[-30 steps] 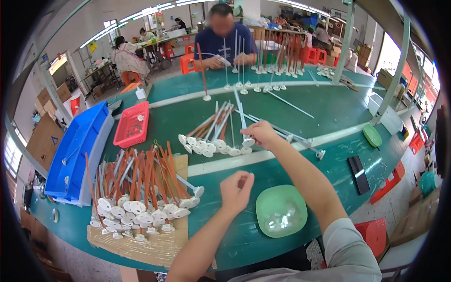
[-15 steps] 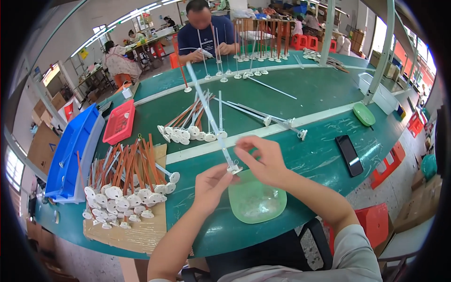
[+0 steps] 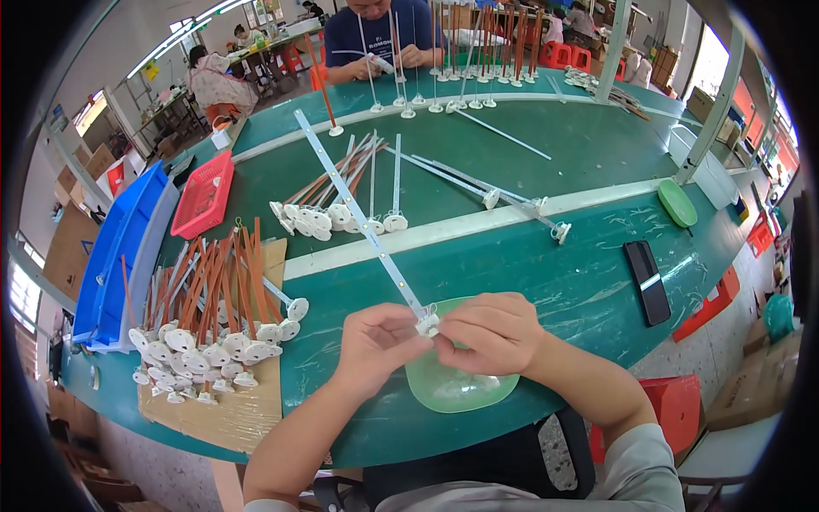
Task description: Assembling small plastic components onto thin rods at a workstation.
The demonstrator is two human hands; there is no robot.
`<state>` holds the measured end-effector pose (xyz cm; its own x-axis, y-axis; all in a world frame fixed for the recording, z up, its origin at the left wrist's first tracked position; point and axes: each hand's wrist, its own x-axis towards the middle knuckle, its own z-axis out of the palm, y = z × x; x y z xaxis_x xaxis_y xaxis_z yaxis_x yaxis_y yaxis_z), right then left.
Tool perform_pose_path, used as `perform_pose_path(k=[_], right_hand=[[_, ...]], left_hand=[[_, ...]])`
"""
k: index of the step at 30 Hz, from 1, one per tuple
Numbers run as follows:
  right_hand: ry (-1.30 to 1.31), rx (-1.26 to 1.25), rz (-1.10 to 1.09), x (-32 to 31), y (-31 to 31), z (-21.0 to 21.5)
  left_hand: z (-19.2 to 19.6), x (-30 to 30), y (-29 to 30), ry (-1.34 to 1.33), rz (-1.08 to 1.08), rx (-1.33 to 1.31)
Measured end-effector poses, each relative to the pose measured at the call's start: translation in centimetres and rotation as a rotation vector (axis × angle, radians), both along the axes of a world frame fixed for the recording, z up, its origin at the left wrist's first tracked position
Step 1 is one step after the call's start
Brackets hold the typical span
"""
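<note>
Both my hands meet over a pale green plate [image 3: 456,388] at the table's near edge. My left hand [image 3: 380,346] and my right hand [image 3: 495,333] pinch the small white base [image 3: 426,324] at the near end of a long thin white rod [image 3: 354,213]. The rod slants up and away to the left. A pile of orange and white rods with round white bases [image 3: 209,316] lies on cardboard at my left. Another bundle of rods with bases [image 3: 341,192] lies fanned out in the middle of the green table [image 3: 589,282].
A black phone [image 3: 646,282] lies at my right, a green lid [image 3: 676,203] beyond it. A red basket [image 3: 203,194] and blue bins [image 3: 115,247] stand at the left. Across the table a person in a dark blue shirt [image 3: 375,38] handles upright rods [image 3: 461,55].
My right hand drew a rod from the middle bundle toward me. Both hands have closed on its white base over the green plate.
</note>
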<state>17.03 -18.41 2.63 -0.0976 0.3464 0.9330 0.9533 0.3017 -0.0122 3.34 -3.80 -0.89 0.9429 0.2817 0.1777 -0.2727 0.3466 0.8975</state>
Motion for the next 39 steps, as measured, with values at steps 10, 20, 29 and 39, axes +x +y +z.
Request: perform_pose_path(k=[10, 20, 29, 39], right_hand=[[0.152, -0.162, 0.119, 0.4, -0.2, 0.0], [0.203, -0.159, 0.125, 0.5, 0.2, -0.7], [0.379, -0.302, -0.006, 0.1, -0.3, 0.0], [0.420, -1.148, -0.034, -0.2, -1.1, -0.9]], left_hand=[[0.3, -0.4, 0.6, 0.102, -0.027, -0.067], [1.1, -0.1, 0.8, 0.109, -0.055, -0.008], [0.9, -0.1, 1.6, 0.055, 0.060, -0.007], [0.0, 0.3, 1.6, 0.104, 0.142, -0.013]])
